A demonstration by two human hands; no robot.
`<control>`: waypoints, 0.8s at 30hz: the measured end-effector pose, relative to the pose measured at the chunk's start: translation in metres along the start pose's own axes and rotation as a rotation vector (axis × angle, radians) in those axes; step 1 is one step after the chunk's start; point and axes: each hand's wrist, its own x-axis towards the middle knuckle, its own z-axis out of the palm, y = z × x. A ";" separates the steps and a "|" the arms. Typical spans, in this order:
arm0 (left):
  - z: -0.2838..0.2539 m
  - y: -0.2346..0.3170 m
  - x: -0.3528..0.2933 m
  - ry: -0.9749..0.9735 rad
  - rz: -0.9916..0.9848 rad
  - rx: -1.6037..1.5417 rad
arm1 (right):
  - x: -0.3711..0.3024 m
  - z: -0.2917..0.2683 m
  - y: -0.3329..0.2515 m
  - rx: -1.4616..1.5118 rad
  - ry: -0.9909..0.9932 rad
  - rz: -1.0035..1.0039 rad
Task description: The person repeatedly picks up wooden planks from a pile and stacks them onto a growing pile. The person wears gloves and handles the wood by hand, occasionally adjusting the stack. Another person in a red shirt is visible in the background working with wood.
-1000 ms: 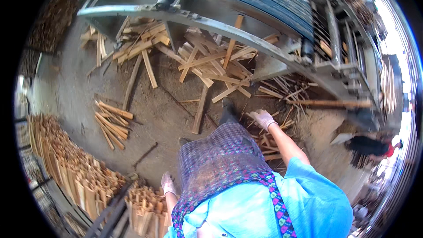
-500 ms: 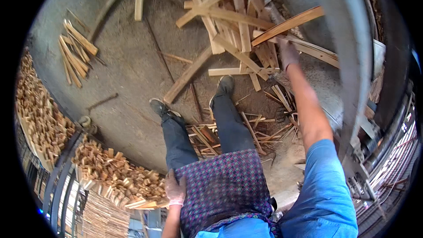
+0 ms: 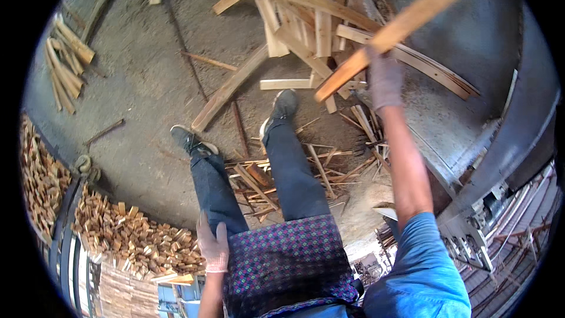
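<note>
Gloved and blurred, my right hand (image 3: 386, 79) grips a wooden slat (image 3: 406, 20) near its middle. The slat slants up to the right, raised over a heap of loose wooden boards (image 3: 322, 17). My left hand (image 3: 212, 244), in a light glove, hangs by my left thigh beside the patterned apron (image 3: 282, 259). Its fingers are stretched, the thumb is apart, and nothing is in it. A long board (image 3: 229, 88) lies on the floor just ahead of my feet.
Thin wood scraps (image 3: 259, 179) litter the floor around my legs. Many short cut pieces (image 3: 135, 232) are piled at lower left. A small bundle of sticks (image 3: 67, 62) lies far left. Grey machine parts (image 3: 477, 232) stand at my right, beside a metal surface (image 3: 435, 135).
My right hand has lifted the slat off the heap and drawn it nearer. The view has shifted to the right. My left hand stays by my thigh.
</note>
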 end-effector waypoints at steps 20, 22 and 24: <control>0.092 0.022 0.334 0.236 -0.221 -0.325 | 0.101 -0.049 0.084 -1.501 0.094 -0.256; 0.102 0.028 0.332 0.066 -0.328 -0.153 | 0.126 -0.077 0.110 -1.490 0.004 -0.189; 0.121 0.047 0.305 0.032 -0.071 -0.147 | 0.148 -0.090 0.126 -1.394 -0.134 -0.133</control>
